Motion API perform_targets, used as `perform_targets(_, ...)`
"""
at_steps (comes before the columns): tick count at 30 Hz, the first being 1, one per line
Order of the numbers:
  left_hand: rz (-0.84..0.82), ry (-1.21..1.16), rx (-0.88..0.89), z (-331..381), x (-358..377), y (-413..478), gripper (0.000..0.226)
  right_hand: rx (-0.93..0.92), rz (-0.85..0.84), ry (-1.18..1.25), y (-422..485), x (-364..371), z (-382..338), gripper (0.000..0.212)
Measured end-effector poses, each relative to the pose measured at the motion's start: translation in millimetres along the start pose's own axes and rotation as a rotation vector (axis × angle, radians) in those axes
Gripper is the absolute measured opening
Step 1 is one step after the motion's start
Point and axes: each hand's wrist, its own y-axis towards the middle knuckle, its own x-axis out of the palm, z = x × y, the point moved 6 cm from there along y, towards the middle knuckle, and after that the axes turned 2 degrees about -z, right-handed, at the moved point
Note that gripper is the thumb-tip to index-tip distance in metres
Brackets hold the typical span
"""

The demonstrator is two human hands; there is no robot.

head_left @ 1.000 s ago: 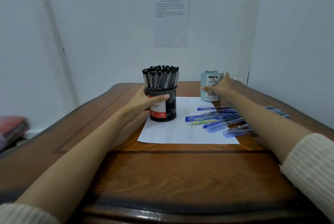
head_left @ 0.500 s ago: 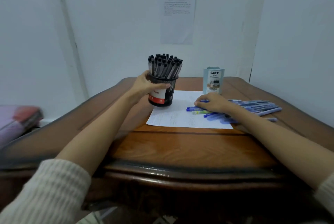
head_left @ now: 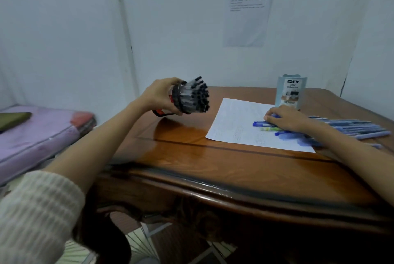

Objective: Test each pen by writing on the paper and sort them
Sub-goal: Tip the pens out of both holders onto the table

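Observation:
My left hand (head_left: 158, 95) grips a black mesh pen cup (head_left: 178, 101), tipped on its side above the table's left part, with several black-capped pens (head_left: 197, 97) sticking out toward the right. A white paper (head_left: 241, 123) with faint scribbles lies on the wooden table (head_left: 213, 167). My right hand (head_left: 285, 117) rests with curled fingers on a heap of blue pens (head_left: 351, 128) at the paper's right edge. Whether it holds one I cannot tell. A green-labelled pen (head_left: 269, 129) lies just in front of the fingers.
A light blue DIY organizer box (head_left: 291, 92) stands upright behind the paper near the wall. A printed sheet (head_left: 247, 12) hangs on the wall. To the left, beyond the table edge, lies a pink mattress (head_left: 32, 133) with a dark item on it.
My left hand lifted the pen cup off the paper, carried it left and tipped it sideways. My right hand came back from the organizer box onto the blue pens. The view turned left.

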Motion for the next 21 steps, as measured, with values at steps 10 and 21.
perform_targets(10, 0.009, 0.518, 0.253, 16.4, 15.1, 1.1, 0.092, 0.009, 0.004, -0.019, -5.5, -0.8, -1.4, 0.033)
perform_targets(21, 0.120, 0.864, 0.610, 16.9, -6.4, -14.0, 0.085, 0.001, -0.004, -0.021, -8.2, -1.2, -5.1, 0.033)
